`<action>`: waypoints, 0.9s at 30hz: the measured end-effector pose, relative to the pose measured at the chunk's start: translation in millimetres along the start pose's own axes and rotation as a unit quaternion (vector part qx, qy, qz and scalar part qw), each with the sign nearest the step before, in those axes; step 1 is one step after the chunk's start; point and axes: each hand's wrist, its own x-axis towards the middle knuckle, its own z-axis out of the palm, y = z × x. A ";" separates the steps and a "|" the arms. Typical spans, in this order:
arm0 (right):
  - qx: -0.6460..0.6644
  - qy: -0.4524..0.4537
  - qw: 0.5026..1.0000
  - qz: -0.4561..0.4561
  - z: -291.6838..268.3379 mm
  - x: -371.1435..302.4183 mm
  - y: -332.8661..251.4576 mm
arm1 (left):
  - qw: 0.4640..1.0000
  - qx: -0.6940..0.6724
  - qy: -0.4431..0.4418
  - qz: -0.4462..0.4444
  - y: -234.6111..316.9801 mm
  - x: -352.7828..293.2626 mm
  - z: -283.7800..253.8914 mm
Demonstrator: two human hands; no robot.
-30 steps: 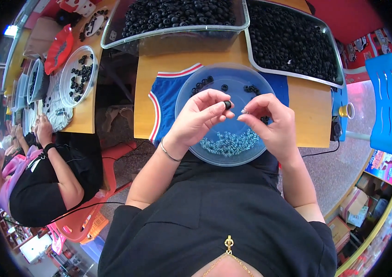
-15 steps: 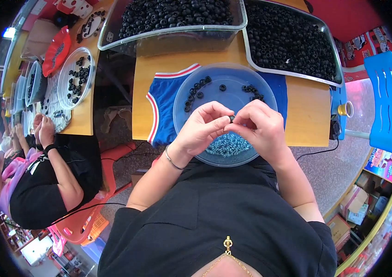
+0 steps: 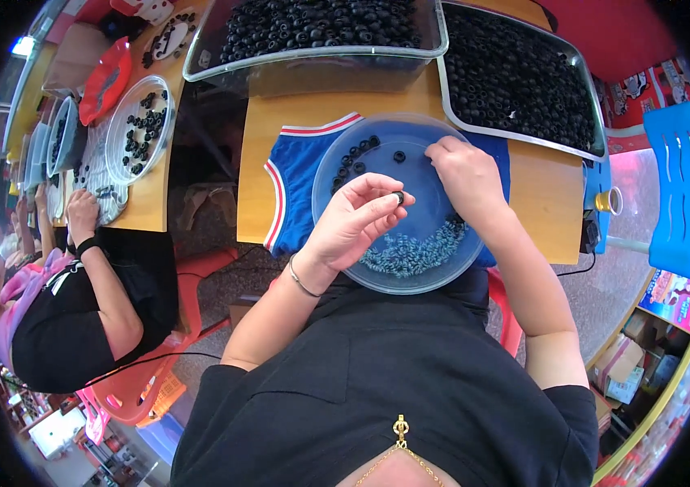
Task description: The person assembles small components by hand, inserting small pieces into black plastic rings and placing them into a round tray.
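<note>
In front of me a round clear basin [image 3: 420, 122] rests on a blue cloth with red-and-white trim [image 3: 284, 183]. My left hand [image 3: 355, 221] is above the basin, pinching a small black ring-shaped piece [image 3: 399, 197] between thumb and fingertips. My right hand [image 3: 468, 180] reaches down at the basin's far right, fingers bent together; what they hold, if anything, is hidden. Loose black ring-shaped pieces [image 3: 353, 152] lie along the basin's far left, and a single black piece [image 3: 399, 156] sits apart. Small teal pieces [image 3: 414, 253] are heaped at its near side.
Behind the basin stand a clear tub [image 3: 321, 53] and a metal tray [image 3: 515, 130], both full of black pieces. To the left, a co-worker [image 3: 77, 308] sits beside another table with a clear dish [image 3: 122, 174] and a red dish [image 3: 105, 81]. A blue chair [image 3: 676, 195] is at right.
My hands, together over the basin before, are now apart. The right has moved up to the far right of the basin; the left still pinches a black piece.
</note>
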 end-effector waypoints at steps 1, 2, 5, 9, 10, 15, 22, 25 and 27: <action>-0.006 -0.012 1.000 0.000 -2.9 2.1 -2.9 | 1.000 -0.001 0.001 0.001 1.3 -0.8 1.3; -0.013 -0.024 1.000 0.001 -4.6 3.2 -5.0 | 1.000 0.007 0.002 -0.003 3.0 -1.4 3.2; 0.012 -0.040 0.999 0.033 -7.1 -1.0 -9.9 | 1.000 0.023 0.000 -0.005 3.9 -2.6 3.4; 0.224 -0.007 0.974 0.045 -23.6 -12.1 -12.3 | 1.000 0.000 -0.009 -0.013 5.7 -1.7 6.3; 0.330 0.006 0.941 0.078 -30.0 -15.1 -16.3 | 1.000 -0.001 -0.008 -0.012 5.7 -1.9 6.1; 0.550 0.027 0.821 0.153 -42.4 -29.7 -31.2 | 0.999 -0.025 -0.024 -0.012 1.9 -0.4 1.1; 0.484 0.099 0.867 0.064 -47.4 -28.7 -45.1 | 0.998 -0.046 -0.040 -0.010 -0.1 -0.5 3.8; 0.454 0.113 0.883 0.036 -43.9 -28.7 -47.4 | 0.997 -0.055 -0.045 -0.006 0.0 -1.0 5.5; 0.434 0.140 0.890 0.017 -41.5 -28.0 -48.0 | 0.997 -0.060 -0.052 0.007 -1.4 -0.5 5.9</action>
